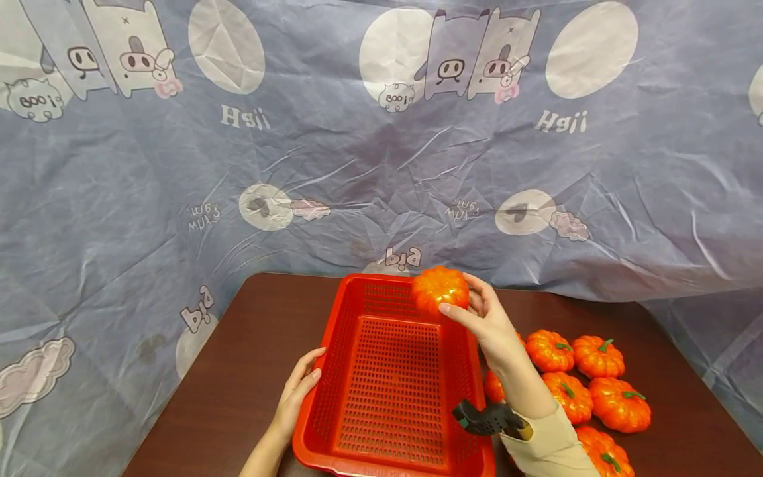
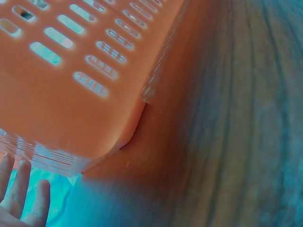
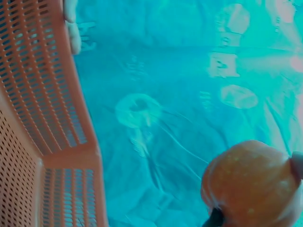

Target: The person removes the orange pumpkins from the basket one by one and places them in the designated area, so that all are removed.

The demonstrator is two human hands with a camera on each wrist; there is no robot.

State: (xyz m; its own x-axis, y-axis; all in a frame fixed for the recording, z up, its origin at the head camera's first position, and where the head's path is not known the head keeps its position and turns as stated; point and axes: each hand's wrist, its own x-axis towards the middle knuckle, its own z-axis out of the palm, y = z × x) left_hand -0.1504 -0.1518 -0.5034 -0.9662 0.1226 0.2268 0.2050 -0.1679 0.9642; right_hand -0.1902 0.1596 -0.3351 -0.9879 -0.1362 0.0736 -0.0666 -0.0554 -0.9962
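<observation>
An orange pumpkin [image 1: 440, 290] with a glossy skin is in my right hand [image 1: 490, 324], held above the far right corner of a red plastic basket [image 1: 312, 411]. My thumb lies on its near side and the fingers are behind it. The right wrist view shows the same pumpkin [image 3: 251, 184] raised beside the basket wall [image 3: 78, 94]. My left hand [image 1: 293, 395] touches the basket's left rim from outside, its fingers fairly straight. In the left wrist view those fingers [image 2: 42, 201] are near the basket's perforated side [image 2: 61, 104]. No pumpkin lies on the basket's visible floor.
Several more orange pumpkins [image 1: 620, 404] with green stems sit right of the basket, some partly hidden by my right arm. A dark brown table [image 1: 238, 371] carries everything. Behind it hangs a grey-blue printed cloth [image 1: 334, 152].
</observation>
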